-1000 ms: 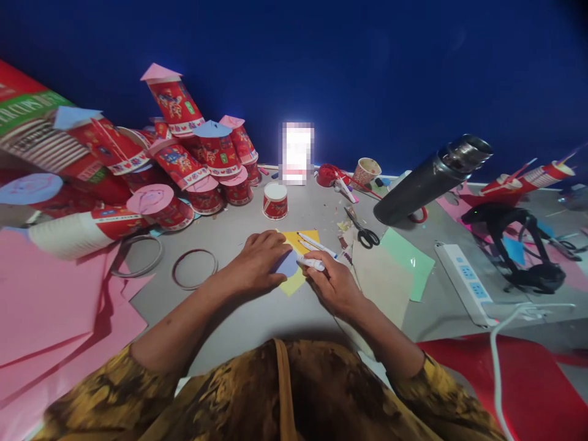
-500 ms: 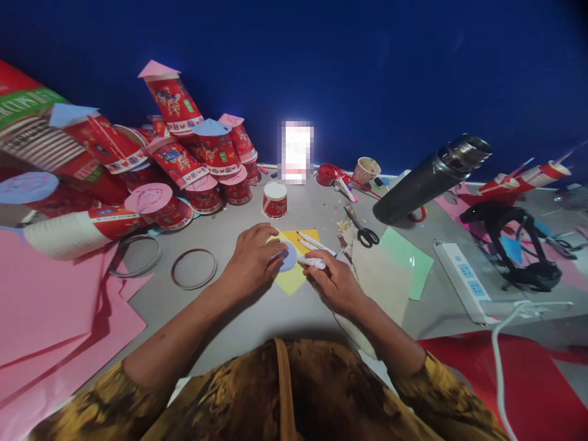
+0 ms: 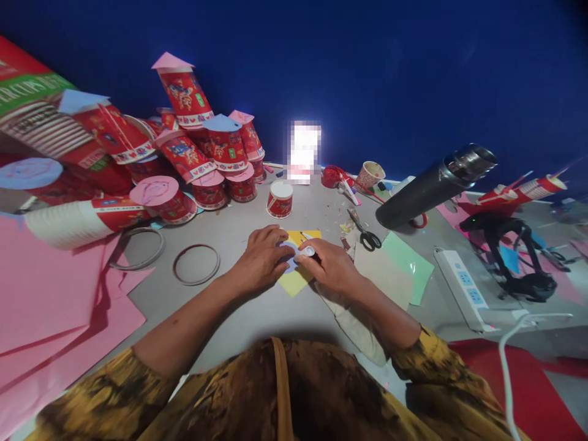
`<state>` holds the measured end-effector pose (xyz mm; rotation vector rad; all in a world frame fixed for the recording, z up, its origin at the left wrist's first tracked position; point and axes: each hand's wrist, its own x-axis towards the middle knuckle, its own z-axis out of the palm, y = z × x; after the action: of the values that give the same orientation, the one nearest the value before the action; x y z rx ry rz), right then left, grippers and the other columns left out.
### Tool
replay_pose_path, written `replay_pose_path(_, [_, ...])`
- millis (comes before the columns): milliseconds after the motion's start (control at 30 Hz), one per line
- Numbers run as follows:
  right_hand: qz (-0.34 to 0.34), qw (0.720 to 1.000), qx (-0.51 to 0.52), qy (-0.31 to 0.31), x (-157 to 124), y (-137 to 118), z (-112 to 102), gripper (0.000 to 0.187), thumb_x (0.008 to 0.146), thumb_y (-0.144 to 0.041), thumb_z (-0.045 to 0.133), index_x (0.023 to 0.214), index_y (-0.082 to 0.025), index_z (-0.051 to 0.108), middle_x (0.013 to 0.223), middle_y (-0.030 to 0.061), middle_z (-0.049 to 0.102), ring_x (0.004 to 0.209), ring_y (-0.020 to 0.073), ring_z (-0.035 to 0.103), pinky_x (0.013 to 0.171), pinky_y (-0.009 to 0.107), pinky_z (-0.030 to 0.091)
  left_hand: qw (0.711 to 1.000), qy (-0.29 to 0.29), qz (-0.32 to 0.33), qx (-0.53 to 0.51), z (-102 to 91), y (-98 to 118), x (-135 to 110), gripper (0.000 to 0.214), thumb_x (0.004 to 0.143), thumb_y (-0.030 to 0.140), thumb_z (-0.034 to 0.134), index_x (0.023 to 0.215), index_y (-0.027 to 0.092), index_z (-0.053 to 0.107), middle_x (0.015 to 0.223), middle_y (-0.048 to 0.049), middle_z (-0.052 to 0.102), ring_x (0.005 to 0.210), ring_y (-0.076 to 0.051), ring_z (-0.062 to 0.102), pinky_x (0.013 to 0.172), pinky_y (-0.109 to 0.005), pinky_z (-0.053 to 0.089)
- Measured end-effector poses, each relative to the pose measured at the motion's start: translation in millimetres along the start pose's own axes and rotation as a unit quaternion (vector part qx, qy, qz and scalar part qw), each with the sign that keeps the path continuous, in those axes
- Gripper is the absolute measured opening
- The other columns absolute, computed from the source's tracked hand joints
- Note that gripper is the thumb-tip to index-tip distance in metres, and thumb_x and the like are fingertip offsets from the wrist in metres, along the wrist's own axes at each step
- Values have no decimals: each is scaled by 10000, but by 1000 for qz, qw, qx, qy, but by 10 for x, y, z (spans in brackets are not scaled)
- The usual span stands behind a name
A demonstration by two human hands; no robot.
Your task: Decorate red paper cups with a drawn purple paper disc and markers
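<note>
A small light-purple paper circle [image 3: 291, 264] lies over a yellow paper sheet [image 3: 294, 285] in front of me. My left hand [image 3: 264, 257] holds the circle from the left, thumb on its near side and fingers bent over its far side. From the right, my right hand [image 3: 331, 264] grips a white marker [image 3: 305, 251] over the circle; its tip is hidden. Beyond the hands, another pen [image 3: 310, 236] rests on the orange paper [image 3: 294, 234]. A red-and-white paper cup [image 3: 280, 201] stands upside down just past them.
Stacked red paper cups [image 3: 186, 98] with paper tops fill the left, near pink sheets [image 3: 50, 288] and tape rings [image 3: 196, 264]. Right are black scissors [image 3: 365, 233], green paper [image 3: 407, 263], a dark flask [image 3: 432, 187], a power strip [image 3: 463, 285] and a black strap frame [image 3: 514, 257]. A bright blurred screen [image 3: 304, 150] stands behind.
My right hand has moved left and inward with the marker, now over the paper circle and close to my left hand. My left hand keeps its hold. The view has shifted slightly.
</note>
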<state>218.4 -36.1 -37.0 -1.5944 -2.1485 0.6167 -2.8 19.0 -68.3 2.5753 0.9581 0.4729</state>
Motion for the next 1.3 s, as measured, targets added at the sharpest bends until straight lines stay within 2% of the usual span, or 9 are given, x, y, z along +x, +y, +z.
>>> replay_pose_path(267, [-18, 998, -53, -23, 46, -29, 58, 217, 1075, -346, 542, 1162, -209, 685, 1098, 96, 763, 1013, 248, 692, 828, 318, 449, 1000, -1, 1, 5, 1, 2, 2, 317, 917, 251, 661, 1214, 252, 771, 1375, -131, 648, 1450, -399, 434, 1159, -612, 364])
replay_pose_path(400, [-11, 991, -117, -58, 90, -120, 41, 253, 1077, -354, 525, 1132, -172, 692, 1065, 131, 764, 935, 259, 697, 763, 323, 424, 1000, -4, -12, 20, -30, 18, 8, 257, 931, 288, 674, 1156, 258, 795, 1384, -132, 650, 1468, -416, 417, 1149, -633, 341])
replay_pose_path(500, [-2, 987, -152, -60, 97, -142, 33, 259, 1059, -359, 541, 1075, -158, 703, 1012, 143, 770, 853, 255, 696, 715, 323, 399, 999, -9, -14, 28, -54, 30, 6, 238, 947, 289, 667, 1137, 256, 808, 1396, -139, 650, 1484, -427, 405, 1154, -653, 313])
replay_pose_path(567, [-1, 991, -130, -36, 78, -101, 10, 245, 1039, -367, 555, 1022, -177, 708, 958, 120, 777, 823, 244, 695, 707, 315, 401, 1000, -7, -12, 24, -56, 29, 3, 238, 938, 290, 682, 1134, 254, 814, 1399, -143, 651, 1479, -433, 411, 1150, -656, 314])
replay_pose_path(733, [16, 995, 24, 100, 14, 63, -91, 254, 1030, -387, 519, 960, -219, 696, 873, 49, 781, 739, 192, 679, 702, 289, 448, 1000, -4, -4, 17, -35, 9, 1, 256, 903, 273, 713, 1135, 248, 820, 1394, -149, 647, 1468, -447, 420, 1148, -665, 318])
replay_pose_path(800, [19, 992, 44, 115, 10, 85, -87, 259, 1031, -389, 512, 937, -221, 686, 870, 47, 781, 724, 187, 678, 700, 289, 461, 1000, -8, -3, 18, -33, 2, 3, 268, 905, 263, 703, 1148, 248, 814, 1398, -149, 640, 1477, -445, 412, 1159, -668, 309])
replay_pose_path(1000, [-6, 998, -26, 62, 52, 16, 71, 224, 1017, -377, 546, 1045, -217, 700, 972, 83, 795, 888, 237, 717, 771, 317, 460, 1000, -8, -5, 13, -38, -1, 5, 270, 909, 267, 699, 1155, 247, 808, 1403, -149, 636, 1477, -449, 414, 1164, -675, 314])
replay_pose_path(1167, [-3, 994, -108, -3, 60, -30, 59, 222, 1029, -356, 534, 979, -205, 689, 900, 84, 776, 821, 232, 697, 691, 313, 385, 1000, -5, -10, 15, -43, 13, 7, 256, 899, 258, 706, 1132, 243, 812, 1392, -148, 645, 1477, -447, 422, 1167, -680, 311])
replay_pose_path(1300, [13, 996, -91, 16, 25, 33, 28, 250, 1024, -390, 535, 966, -201, 688, 848, 82, 769, 787, 238, 694, 699, 317, 401, 1000, -16, -14, 19, -61, 21, 13, 269, 902, 251, 694, 1145, 253, 808, 1399, -145, 637, 1484, -444, 410, 1169, -686, 305])
